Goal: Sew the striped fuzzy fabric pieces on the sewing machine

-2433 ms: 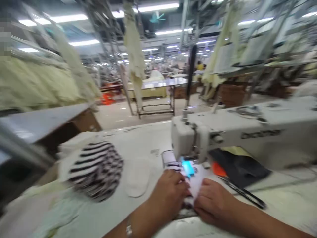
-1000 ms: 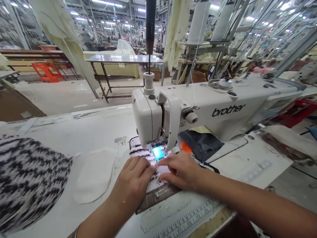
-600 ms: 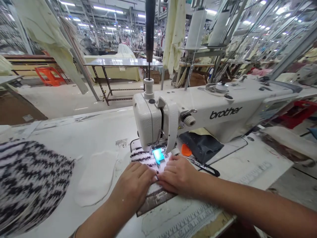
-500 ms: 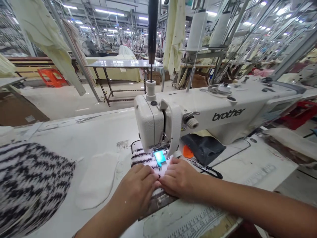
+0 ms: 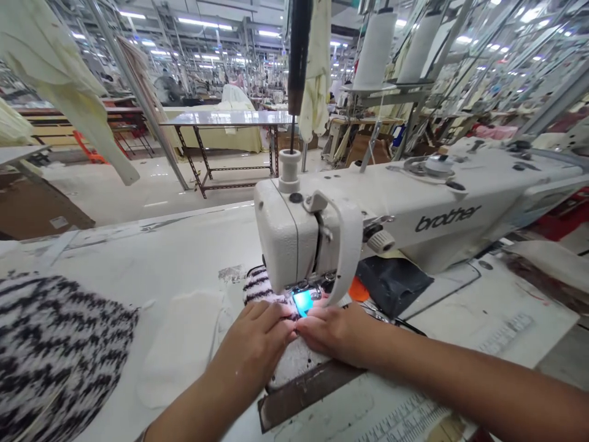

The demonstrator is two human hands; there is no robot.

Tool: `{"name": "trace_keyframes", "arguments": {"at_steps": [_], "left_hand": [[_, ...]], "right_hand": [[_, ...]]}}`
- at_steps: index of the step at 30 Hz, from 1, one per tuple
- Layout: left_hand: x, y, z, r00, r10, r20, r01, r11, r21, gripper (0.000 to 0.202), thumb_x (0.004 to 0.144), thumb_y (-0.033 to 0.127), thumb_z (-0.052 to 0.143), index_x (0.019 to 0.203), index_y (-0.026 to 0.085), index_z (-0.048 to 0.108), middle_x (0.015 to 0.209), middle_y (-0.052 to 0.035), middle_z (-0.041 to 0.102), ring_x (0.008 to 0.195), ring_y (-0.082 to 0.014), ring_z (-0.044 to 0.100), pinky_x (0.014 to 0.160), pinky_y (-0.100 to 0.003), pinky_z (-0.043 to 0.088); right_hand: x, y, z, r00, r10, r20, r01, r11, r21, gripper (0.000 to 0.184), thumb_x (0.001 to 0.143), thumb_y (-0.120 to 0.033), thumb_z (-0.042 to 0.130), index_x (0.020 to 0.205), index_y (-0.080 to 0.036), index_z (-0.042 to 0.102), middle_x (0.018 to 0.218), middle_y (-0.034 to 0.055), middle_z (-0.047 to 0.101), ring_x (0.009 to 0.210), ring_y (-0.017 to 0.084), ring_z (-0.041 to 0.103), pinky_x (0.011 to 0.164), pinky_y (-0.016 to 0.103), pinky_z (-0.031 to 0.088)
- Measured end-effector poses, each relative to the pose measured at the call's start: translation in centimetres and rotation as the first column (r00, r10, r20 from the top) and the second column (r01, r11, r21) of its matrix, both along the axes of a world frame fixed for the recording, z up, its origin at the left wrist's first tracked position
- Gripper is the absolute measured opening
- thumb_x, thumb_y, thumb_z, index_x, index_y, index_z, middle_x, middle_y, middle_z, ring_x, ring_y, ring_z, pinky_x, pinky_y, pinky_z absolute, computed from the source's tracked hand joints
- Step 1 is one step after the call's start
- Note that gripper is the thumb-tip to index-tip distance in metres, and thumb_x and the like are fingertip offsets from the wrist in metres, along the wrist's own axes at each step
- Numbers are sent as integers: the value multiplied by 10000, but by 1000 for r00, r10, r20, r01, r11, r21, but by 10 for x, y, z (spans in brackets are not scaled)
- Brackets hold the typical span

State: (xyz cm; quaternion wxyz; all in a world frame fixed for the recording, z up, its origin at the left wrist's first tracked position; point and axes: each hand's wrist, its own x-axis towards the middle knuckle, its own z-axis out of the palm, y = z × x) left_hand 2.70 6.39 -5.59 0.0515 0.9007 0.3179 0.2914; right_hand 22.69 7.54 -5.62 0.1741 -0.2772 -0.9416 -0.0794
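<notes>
A fuzzy black-and-white striped fabric piece point(image 5: 257, 286) lies under the needle area of a white sewing machine point(image 5: 280, 233), where a bright light shines. My left hand point(image 5: 260, 331) presses on its near left part, thumb and fingers closed together at the cloth's edge. Opposite it, my right hand point(image 5: 334, 331) grips the same cloth just right of the lit spot, fingertips almost meeting the left ones. Much of the fabric is hidden beneath both hands and the machine head. The presser foot is hard to make out.
Left on the table lie a larger striped fuzzy piece point(image 5: 64, 350) and a plain white fabric piece point(image 5: 179, 350). Behind my right hand are a dark cloth point(image 5: 393, 283), an orange object point(image 5: 358, 290) and a partly hidden black-handled tool point(image 5: 411, 326). Thread cones point(image 5: 375, 52) stand above.
The view has shifted, so the machine sits larger and further right. Both hands are closer to the lit needle area, still on the fabric.
</notes>
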Motion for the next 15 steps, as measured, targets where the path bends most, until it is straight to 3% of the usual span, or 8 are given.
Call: {"name": "trace_keyframes", "arguments": {"at_steps": [7, 15], "left_hand": [[2, 4, -2, 1000, 23, 6, -23, 999, 23, 135, 896, 172, 491, 933, 176, 620, 914, -52, 614, 788, -200, 513, 683, -348, 444], [0, 16, -1, 991, 128, -42, -125, 990, 61, 219, 912, 217, 443, 815, 177, 635, 791, -53, 589, 752, -208, 504, 638, -330, 428]], "right_hand": [[3, -3, 1, 984, -15, -180, 32, 995, 90, 218, 920, -185, 388, 948, -212, 603, 601, -23, 620, 520, 130, 523, 673, 289, 350], [4, -3, 4, 979, 0, -204, 9, 999, 46, 256, 941, -238, 382, 878, -188, 624, 655, -4, 662, 548, 119, 562, 656, 290, 343]]}}
